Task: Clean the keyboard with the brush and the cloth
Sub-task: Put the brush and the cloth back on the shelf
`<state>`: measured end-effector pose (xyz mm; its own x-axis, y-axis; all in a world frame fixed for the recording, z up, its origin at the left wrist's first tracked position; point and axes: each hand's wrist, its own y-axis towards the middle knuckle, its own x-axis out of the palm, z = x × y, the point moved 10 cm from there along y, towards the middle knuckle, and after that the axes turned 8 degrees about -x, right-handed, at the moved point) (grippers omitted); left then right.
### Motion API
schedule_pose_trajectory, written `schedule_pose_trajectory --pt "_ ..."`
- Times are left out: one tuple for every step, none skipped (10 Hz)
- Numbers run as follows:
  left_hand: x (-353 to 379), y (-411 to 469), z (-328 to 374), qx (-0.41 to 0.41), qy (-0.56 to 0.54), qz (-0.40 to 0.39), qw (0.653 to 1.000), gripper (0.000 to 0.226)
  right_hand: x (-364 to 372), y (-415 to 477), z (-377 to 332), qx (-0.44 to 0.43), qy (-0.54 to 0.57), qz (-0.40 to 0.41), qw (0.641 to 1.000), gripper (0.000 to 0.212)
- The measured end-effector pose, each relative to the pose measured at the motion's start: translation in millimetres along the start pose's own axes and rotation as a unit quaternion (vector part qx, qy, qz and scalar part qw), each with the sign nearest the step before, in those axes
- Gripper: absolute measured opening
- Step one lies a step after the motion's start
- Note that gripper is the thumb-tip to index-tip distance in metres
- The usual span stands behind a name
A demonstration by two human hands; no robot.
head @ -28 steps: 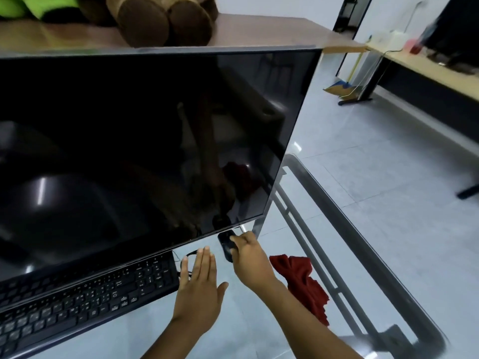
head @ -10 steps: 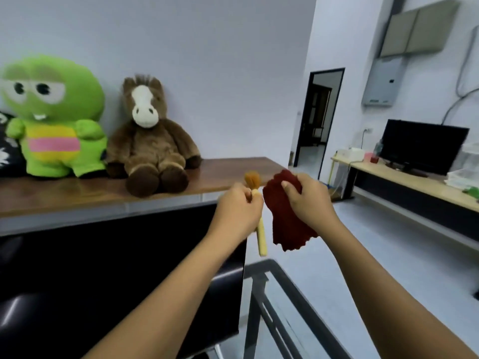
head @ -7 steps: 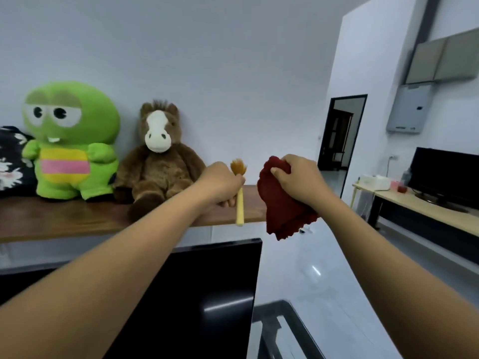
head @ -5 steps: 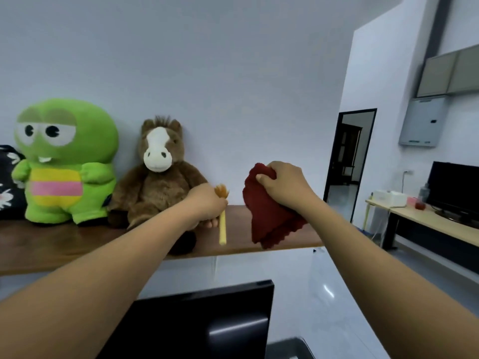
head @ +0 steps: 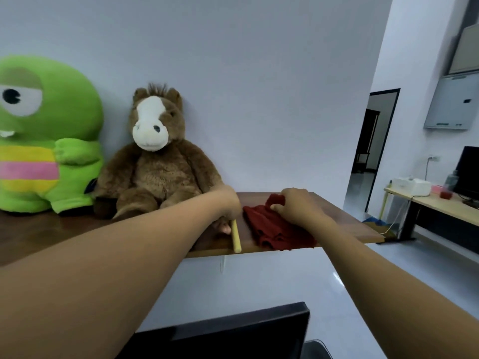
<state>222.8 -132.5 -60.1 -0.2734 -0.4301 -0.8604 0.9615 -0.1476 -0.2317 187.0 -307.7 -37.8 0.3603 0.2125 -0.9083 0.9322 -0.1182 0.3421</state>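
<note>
I have both arms stretched out over the wooden bench (head: 342,216) that runs along the wall. My left hand (head: 228,203) is down at the bench top with the brush (head: 236,235); only the pale yellow handle shows below the hand, its long axis running from the hand toward me, the free end reaching the near edge of the bench. The bristle end is hidden behind the hand. The left fingers (head: 226,229) are curled around the upper part of the handle, so the hand is closed on it.

Just to the right, my right hand (head: 295,203) presses on the red cloth (head: 274,229), which lies crumpled on the bench, spreading from under the hand toward the near edge, where its hem hangs slightly over. The right fingers pinch a raised fold of cloth at its far end. Brush handle and cloth lie just beside each other, with a narrow strip of wood between them.

Behind my left arm sit a brown plush horse (head: 155,161) and a green plush frog (head: 39,136) against the wall. The top edge of a dark monitor (head: 233,330) shows below. The keyboard is out of view. I can read no writing or labels anywhere.
</note>
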Motion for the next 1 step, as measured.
schedule_pose_trajectory --pt "15.9 6.9 -7.3 -0.036 0.019 -0.045 0.998 0.027 4.4 -0.2 4.3 -0.001 -0.038 -0.001 0.999 0.037"
